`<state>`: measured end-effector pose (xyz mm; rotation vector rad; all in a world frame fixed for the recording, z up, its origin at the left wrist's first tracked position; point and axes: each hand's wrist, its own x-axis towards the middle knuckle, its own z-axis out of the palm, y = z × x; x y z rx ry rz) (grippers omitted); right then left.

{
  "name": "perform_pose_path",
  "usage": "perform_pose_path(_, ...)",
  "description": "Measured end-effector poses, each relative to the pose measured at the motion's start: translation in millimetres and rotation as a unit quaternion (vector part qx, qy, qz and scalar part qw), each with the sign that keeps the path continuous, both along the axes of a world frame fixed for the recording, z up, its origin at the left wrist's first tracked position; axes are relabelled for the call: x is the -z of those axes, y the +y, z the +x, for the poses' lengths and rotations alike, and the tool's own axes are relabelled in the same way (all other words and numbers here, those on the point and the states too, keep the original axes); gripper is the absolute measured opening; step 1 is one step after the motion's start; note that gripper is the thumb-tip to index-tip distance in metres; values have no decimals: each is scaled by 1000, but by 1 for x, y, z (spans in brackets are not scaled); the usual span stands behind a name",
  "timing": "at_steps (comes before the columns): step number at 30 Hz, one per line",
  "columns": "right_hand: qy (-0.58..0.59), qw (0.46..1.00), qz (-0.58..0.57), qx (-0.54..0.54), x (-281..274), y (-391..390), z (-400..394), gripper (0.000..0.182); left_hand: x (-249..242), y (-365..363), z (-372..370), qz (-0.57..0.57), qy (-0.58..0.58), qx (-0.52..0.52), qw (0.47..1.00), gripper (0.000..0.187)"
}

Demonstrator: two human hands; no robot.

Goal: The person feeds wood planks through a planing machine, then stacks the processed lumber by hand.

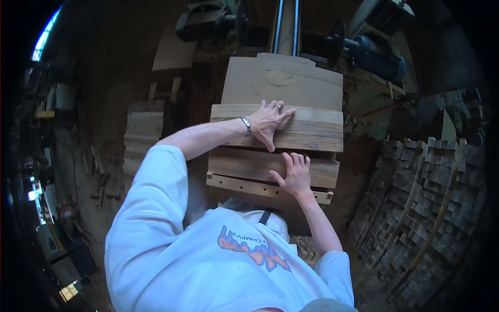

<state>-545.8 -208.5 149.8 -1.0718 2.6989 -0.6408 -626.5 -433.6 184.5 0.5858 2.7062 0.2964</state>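
Observation:
My left hand [267, 123], with a bracelet at the wrist and a ring, lies flat with fingers together on a pale wooden plank [312, 127]. My right hand [296, 174] rests flat on a darker plank [244, 165] just nearer to me. Both planks lie across a wooden rail with drilled holes [244, 185]. Neither hand grips anything. Beyond the planks lies a wider flat board [283, 80].
A machine with two metal rails [287, 23] and a motor [377, 54] stands beyond the boards. Stacked small wood blocks [426, 197] fill the right side. A pile of short boards [143, 132] sits at left. My white T-shirt fills the bottom of the view.

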Motion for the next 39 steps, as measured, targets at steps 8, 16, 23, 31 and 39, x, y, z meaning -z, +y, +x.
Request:
perform_pose_path(8, -19, 998, 10, -65, -21, 2, -19, 88, -35, -47, 3, 295, -386, -113, 867, 116)
perform_pose_path(16, -139, 952, 154, -227, -16, -20, -41, 84, -73, -84, 234, 606, -384, -283, 637, 116)
perform_pose_path(23, -176, 968, 88, -159, -65, -65, -20, 88, -86, -69, 466, 671, -85, -420, 605, 125)
perform_pose_path(31, -437, 887, 11, -151, -95, -234, 73, 78, -67, -63, 623, 670, 133, -591, 430, 115)
perform_pose_path(39, -579, 781, 29, -233, -82, -384, 180, 68, -91, -95, 658, 662, 284, -636, 276, 117)
